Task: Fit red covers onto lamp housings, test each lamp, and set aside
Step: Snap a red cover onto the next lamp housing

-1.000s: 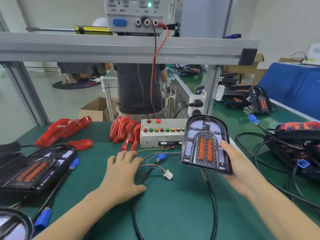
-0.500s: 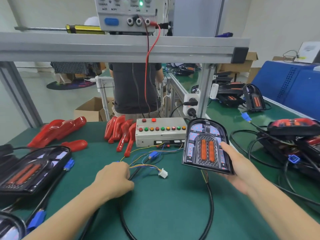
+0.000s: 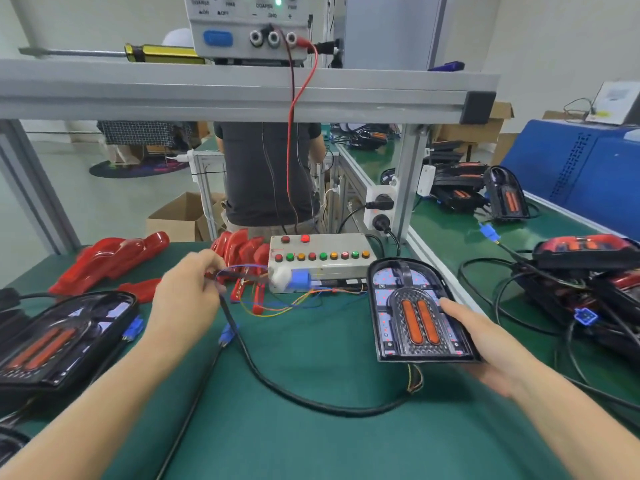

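Left hand (image 3: 183, 299) has lifted off the green table mat (image 3: 311, 445), now pinching thin coloured wires (image 3: 239, 271); white and blue plastic connectors (image 3: 291, 277) hang just past its fingertips, apparently mated, blurred. Right hand (image 3: 485, 344) grips black arch-shaped lamp housing with two orange strips (image 3: 415, 315), thumb on its face, fingers underneath.

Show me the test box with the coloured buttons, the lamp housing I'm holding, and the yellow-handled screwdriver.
test box (image 3: 322, 245), head view, bare top face.
lamp housing (image 3: 412, 306), head view, its centre.
yellow-handled screwdriver (image 3: 159, 53), head view, handle.
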Motion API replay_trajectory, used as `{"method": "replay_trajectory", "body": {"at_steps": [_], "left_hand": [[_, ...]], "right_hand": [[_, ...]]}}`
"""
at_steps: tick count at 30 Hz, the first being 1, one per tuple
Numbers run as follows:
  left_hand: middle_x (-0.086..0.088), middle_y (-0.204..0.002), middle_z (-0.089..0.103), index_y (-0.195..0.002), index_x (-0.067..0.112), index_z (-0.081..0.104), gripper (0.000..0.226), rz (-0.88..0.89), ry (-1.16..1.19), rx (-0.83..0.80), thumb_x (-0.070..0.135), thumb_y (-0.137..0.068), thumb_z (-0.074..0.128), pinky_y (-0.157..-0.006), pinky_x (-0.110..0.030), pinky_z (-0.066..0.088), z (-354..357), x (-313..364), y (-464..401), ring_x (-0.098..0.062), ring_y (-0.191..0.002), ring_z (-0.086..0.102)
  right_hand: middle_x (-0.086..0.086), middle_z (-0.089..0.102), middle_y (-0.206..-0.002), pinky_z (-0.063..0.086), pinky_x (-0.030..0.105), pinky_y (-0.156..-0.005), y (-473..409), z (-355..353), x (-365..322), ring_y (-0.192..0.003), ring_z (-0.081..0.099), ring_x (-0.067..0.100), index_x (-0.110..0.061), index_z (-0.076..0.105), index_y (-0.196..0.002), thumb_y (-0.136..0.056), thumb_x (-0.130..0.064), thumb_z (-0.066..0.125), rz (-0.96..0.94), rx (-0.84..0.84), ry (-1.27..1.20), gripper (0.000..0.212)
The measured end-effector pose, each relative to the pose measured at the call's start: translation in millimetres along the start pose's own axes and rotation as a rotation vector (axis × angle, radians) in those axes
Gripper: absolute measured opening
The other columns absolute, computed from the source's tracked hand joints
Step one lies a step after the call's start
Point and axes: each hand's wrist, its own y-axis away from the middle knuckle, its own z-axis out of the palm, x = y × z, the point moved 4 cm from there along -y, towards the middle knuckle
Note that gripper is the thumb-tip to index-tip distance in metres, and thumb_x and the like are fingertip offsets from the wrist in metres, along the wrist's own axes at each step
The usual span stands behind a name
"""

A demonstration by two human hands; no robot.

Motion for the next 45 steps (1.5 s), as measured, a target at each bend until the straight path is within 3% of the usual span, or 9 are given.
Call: {"method": "replay_trajectory", "body": {"at_steps": [8, 13, 16, 22, 26, 31, 34, 38, 45], "left_hand": [[-0.012, -0.112, 0.06, -0.07, 0.001, 0.058, 0.04, 0.473, -0.36, -0.061, -0.029, -0.046, 0.067, -0.046, -0.033, 0.048, 4, -25, 15, -0.033, -0.06, 0.063], [-0.017, -0.111, 0.066, -0.081, -0.001, 0.07, 0.054, 0.446, -0.543, -0.253, -0.028, -0.034, 0.068, -0.054, -0.037, 0.057, 17, -59, 20, -0.033, -0.085, 0.07], [-0.003, -0.122, 0.06, -0.091, 0.009, 0.072, 0.037, 0.322, -0.624, -0.38, -0.011, -0.061, 0.063, -0.069, -0.032, 0.052, 25, -74, 19, -0.022, -0.105, 0.062], [0.007, -0.065, 0.062, -0.049, 0.022, 0.065, 0.031, 0.48, -0.633, -0.6, -0.004, -0.036, 0.077, -0.053, -0.023, 0.048, 17, -52, 3, -0.02, -0.064, 0.062], [0.014, -0.076, 0.056, -0.07, 0.031, 0.068, 0.026, 0.22, -0.629, -0.642, 0.007, -0.071, 0.057, -0.069, -0.017, 0.038, 18, -57, -11, -0.007, -0.083, 0.057], [0.01, -0.039, 0.052, -0.047, 0.026, 0.064, 0.041, -0.09, -0.234, -0.516, -0.008, -0.063, 0.048, -0.043, -0.016, 0.031, 24, -47, -33, -0.003, -0.04, 0.044], [0.008, -0.037, 0.052, -0.05, 0.018, 0.067, 0.034, -0.206, -0.081, -0.393, -0.007, -0.064, 0.048, -0.047, -0.02, 0.036, 29, -40, -46, -0.012, -0.043, 0.045], [-0.003, -0.06, 0.068, -0.058, 0.01, 0.066, 0.016, -0.27, -0.176, -0.441, 0.008, -0.071, 0.057, -0.07, -0.033, 0.052, 53, -34, -64, -0.025, -0.073, 0.063], [0.002, -0.068, 0.055, -0.079, 0.015, 0.06, 0.007, -0.209, -0.486, -0.434, 0.02, -0.082, 0.056, -0.069, -0.034, 0.046, 99, -30, -79, -0.024, -0.074, 0.058]], "right_hand": [[0.01, 0.076, -0.096, 0.057, 0.027, -0.061, -3, -2, 3, -0.067, 0.072, 0.017, -0.023, 0.081, -0.082, -0.094, -0.034, 0.056, 0.038, 0.001, 0.06, 0.03], [0.013, 0.075, -0.1, 0.058, 0.03, -0.066, -5, 1, 9, -0.072, 0.073, 0.02, -0.019, 0.081, -0.086, -0.095, -0.037, 0.055, 0.077, -0.007, 0.109, 0.033], [0.014, 0.075, -0.099, 0.057, 0.027, -0.061, -4, 11, 16, -0.074, 0.073, 0.022, -0.019, 0.081, -0.088, -0.098, -0.04, 0.049, 0.102, -0.042, 0.167, 0.039], [0.013, 0.076, -0.098, 0.055, 0.023, -0.059, -3, 23, 15, -0.08, 0.074, 0.023, -0.009, 0.076, -0.099, -0.101, -0.04, 0.044, 0.095, -0.052, 0.27, 0.045], [0.011, 0.075, -0.102, 0.056, 0.028, -0.074, -1, 32, 14, -0.091, 0.073, 0.026, -0.011, 0.073, -0.109, -0.102, -0.04, 0.042, 0.086, -0.095, 0.32, 0.043], [0.004, 0.074, -0.109, 0.056, 0.024, -0.075, 4, 40, 11, -0.099, 0.072, 0.02, -0.017, 0.071, -0.114, -0.093, -0.049, 0.047, 0.099, -0.18, 0.341, 0.045], [0.003, 0.074, -0.11, 0.054, 0.019, -0.067, 5, 41, 11, -0.096, 0.072, 0.018, -0.016, 0.07, -0.117, -0.089, -0.051, 0.048, 0.102, -0.192, 0.333, 0.049], [0.003, 0.074, -0.11, 0.054, 0.018, -0.067, 4, 46, 12, -0.097, 0.072, 0.017, -0.015, 0.067, -0.119, -0.093, -0.052, 0.045, 0.075, -0.186, 0.376, 0.051], [-0.001, 0.074, -0.11, 0.052, 0.017, -0.07, 8, 49, 9, -0.099, 0.071, 0.015, -0.025, 0.071, -0.115, -0.085, -0.062, 0.042, 0.036, -0.199, 0.403, 0.057]]}}
